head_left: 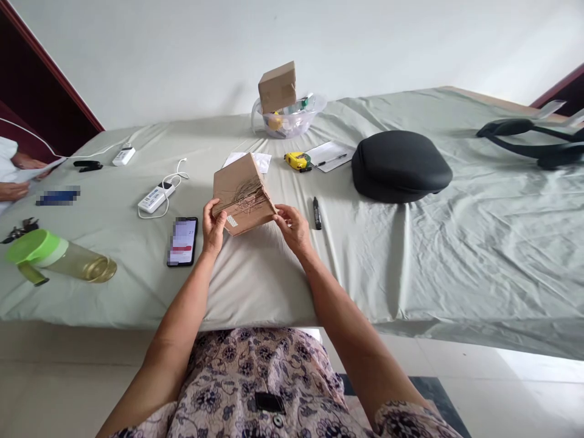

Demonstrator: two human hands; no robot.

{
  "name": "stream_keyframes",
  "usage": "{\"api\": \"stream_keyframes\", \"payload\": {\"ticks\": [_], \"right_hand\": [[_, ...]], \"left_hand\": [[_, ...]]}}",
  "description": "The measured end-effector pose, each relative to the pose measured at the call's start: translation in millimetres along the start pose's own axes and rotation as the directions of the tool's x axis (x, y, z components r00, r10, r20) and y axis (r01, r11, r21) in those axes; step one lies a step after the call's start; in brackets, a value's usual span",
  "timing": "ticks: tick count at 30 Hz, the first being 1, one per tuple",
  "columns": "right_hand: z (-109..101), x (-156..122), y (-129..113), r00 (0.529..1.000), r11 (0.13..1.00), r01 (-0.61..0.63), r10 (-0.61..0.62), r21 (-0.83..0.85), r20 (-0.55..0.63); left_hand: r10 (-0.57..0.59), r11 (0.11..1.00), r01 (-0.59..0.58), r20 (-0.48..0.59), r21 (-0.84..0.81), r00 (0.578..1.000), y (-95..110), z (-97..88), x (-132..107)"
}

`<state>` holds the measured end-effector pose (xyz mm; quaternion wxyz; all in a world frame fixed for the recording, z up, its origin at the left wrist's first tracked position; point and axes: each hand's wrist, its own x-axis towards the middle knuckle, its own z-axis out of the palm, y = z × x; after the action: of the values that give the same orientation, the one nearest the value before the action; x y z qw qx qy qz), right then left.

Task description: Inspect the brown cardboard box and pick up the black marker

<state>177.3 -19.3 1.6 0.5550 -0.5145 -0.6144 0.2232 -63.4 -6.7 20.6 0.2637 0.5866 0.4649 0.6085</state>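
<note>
Between my two hands a small brown cardboard box [245, 193] is held tilted above the cloth-covered table, with dark scribbles and a patterned white label on it. My left hand [213, 226] grips its left lower corner, thumb on the near face. At the right corner, my right hand [292, 229] pinches the edge between thumb and fingers. White paper [262, 162] lies partly hidden behind the box. A black marker [316, 213] rests just right of my right hand. To the left of my left hand lies a lit phone [182, 242].
A clear plastic basket [292, 125] by the wall holds another cardboard box [277, 88]. Nearby are a yellow tape measure [297, 160], a notepad with a pen [332, 156] and a black case [401, 166]. A green-lidded jug [68, 258] lies left, near another person's hands [22, 176].
</note>
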Motion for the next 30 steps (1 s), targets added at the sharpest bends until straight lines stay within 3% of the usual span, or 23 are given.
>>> {"api": "stream_keyframes", "payload": {"ticks": [6,10,14,17,23,26,30], "right_hand": [[9.0,-2.9,6.5,0.998,0.991,-0.063,0.066,0.121,-0.018],[16.3,-3.6,10.4,0.996,0.964,-0.084,0.088,0.253,-0.004],[21.6,-4.7,13.1,0.991,0.952,-0.136,0.128,0.273,0.049],[27.8,-9.0,12.9,0.979,0.961,-0.178,0.153,0.209,0.132],[36.4,-19.6,7.1,0.956,0.984,-0.144,0.165,-0.103,0.242],[33.3,-18.5,5.6,0.956,0.989,-0.127,0.142,-0.075,0.256],[28.9,-15.4,4.4,0.952,0.994,-0.113,0.108,0.001,0.286]], "left_hand": [[-0.020,0.998,0.020,0.001,-0.059,1.000,-0.2,8.6,-4.8],[-0.122,0.983,0.129,0.061,-0.128,0.991,-1.4,17.4,-12.6],[-0.218,0.949,0.236,0.107,-0.209,0.970,-0.1,23.6,-17.0],[-0.233,0.924,0.259,0.122,-0.281,0.965,0.1,27.1,-17.7],[-0.302,0.799,0.348,0.172,-0.491,0.937,0.0,33.5,-20.2],[-0.329,0.726,0.351,0.149,-0.592,0.932,1.9,33.0,-19.3],[-0.352,0.698,0.346,0.120,-0.627,0.928,3.0,29.7,-16.0]]}}
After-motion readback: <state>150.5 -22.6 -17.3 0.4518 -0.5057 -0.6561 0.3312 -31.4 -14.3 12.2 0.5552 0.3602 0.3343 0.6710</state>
